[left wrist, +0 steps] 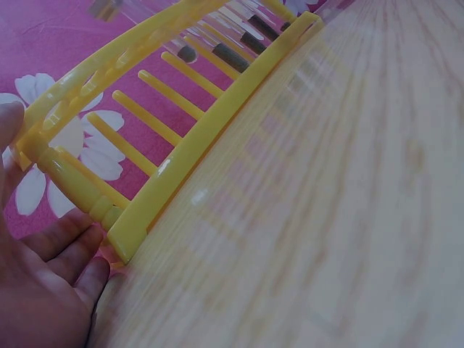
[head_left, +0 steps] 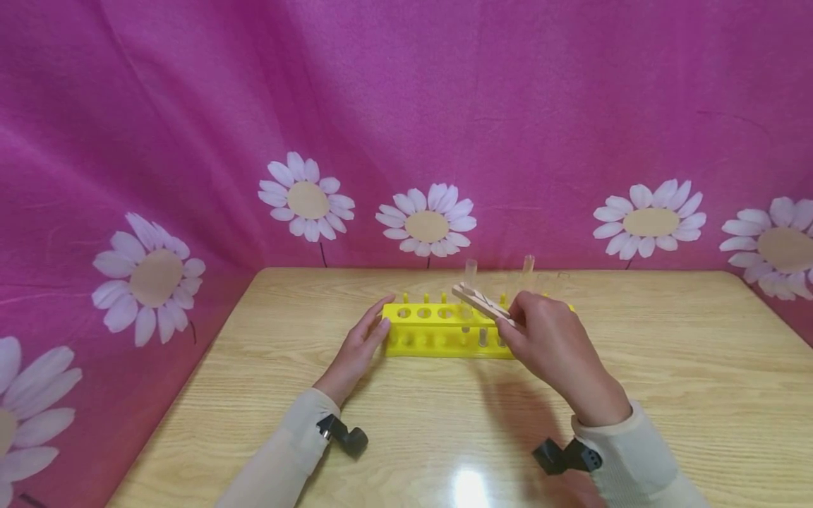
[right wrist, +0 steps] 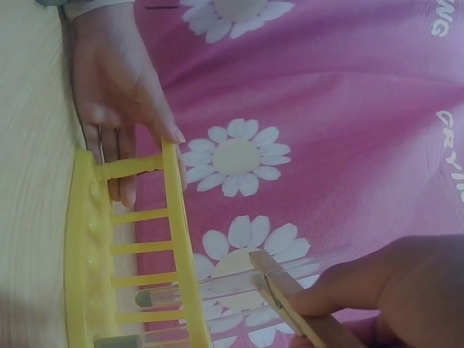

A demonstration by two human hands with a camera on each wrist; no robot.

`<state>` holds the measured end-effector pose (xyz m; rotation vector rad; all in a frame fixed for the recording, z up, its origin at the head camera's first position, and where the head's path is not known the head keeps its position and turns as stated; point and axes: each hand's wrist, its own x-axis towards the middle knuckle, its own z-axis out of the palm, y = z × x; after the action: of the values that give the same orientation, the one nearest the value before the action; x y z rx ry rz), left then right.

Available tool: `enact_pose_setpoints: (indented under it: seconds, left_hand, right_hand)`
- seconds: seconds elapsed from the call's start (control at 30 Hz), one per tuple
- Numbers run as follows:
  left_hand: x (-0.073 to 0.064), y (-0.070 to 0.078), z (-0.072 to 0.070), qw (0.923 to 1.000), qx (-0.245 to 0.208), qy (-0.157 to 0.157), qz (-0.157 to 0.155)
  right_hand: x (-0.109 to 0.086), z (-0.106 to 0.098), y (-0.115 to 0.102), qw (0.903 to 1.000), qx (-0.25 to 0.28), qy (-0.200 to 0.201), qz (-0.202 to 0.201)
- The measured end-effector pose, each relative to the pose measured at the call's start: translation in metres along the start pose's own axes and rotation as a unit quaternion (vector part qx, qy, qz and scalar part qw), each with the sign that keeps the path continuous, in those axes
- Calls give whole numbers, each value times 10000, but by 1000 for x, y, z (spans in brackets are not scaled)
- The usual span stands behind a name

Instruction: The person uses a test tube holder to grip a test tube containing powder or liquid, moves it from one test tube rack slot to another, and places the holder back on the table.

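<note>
A yellow test tube rack [head_left: 416,328] stands on the table, its left-hand holes without tubes. At its left end my left hand [head_left: 358,346] grips it, thumb on the near side and fingers behind, beside the end post [left wrist: 76,185]. My right hand [head_left: 552,339] pinches a wooden clothespin [head_left: 480,303] above the rack. Its jaws are on a clear test tube [head_left: 470,271], which passes upright through a hole. Dark material fills that tube's rounded tip [right wrist: 143,298], which hangs above the rack's base [right wrist: 78,254]. Another test tube [head_left: 528,266] stands farther right, partly behind my right hand.
More tubes with dark contents [left wrist: 230,58] sit in the rack toward its right end. Yellow pegs [left wrist: 170,94] rise along the rack's back. Behind the wooden table [head_left: 286,296] hangs a pink cloth [head_left: 508,127] printed with white flowers.
</note>
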<state>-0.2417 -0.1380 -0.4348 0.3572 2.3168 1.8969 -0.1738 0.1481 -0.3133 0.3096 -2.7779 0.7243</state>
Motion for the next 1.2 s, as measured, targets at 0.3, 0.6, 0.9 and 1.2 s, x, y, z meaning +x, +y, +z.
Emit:
enact_pose_setpoints:
  seconds: [0.3, 0.6, 0.9, 1.2]
  left_hand:
    - [-14, 26, 3, 10000, -8, -25, 45]
    - [-14, 24, 2, 10000, 24, -62, -14]
    - [-14, 25, 3, 10000, 22, -44, 2]
    - [-11, 21, 2, 10000, -6, -25, 0]
  right_hand:
    - [1, -1, 0, 9995, -9, -278, 160]
    - [1, 2, -2, 9981, -12, -517, 330]
    - [3, 7, 1, 9973, -29, -615, 409]
    - [3, 9, 3, 9962, -44, -746, 442]
